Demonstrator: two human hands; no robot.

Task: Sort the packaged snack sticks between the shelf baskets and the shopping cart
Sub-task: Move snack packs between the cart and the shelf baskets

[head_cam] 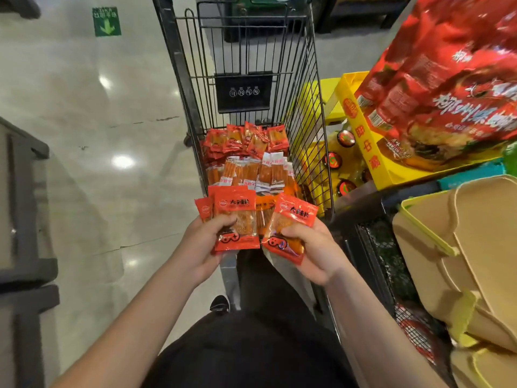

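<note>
Left hand (pixel 208 249): at about 7 o'clock from the picture's middle, grip pinched on a small stack of red-and-orange plastic snack packets (pixel 236 219), thumb across the front; one more packet edge peeks out to the left behind it.
Right hand (pixel 310 249): at about 5 o'clock, grip pinched on a single red-and-orange plastic snack packet (pixel 289 226), thumb on its lower half.
Long axis: the left stack stands near upright, pointing to 12 o'clock; the single packet tilts toward 1 o'clock.
Gap between packets: the two sets sit just beside each other, lower corners close — whether they touch I cannot tell.
Black wire shopping cart (pixel 303 79): straight ahead at 12 o'clock from both hands, its open basket right under and beyond the held packets.
Cart load: clear-fronted packs of orange snack sticks (pixel 243 172) in the nearer part, a heap of small red packets (pixel 246 138) farther back.
Dark mesh shelf basket (pixel 389 253): at 3 o'clock from the right hand, near it, well apart from the left.
Deciding relation: the right hand is the nearer to the shelf baskets, both are equally near the cart — so a move to the shelf likely falls to the right.
Far right: large red printed bags (pixel 447 79) above a yellow cardboard tray (pixel 361 135).
</note>
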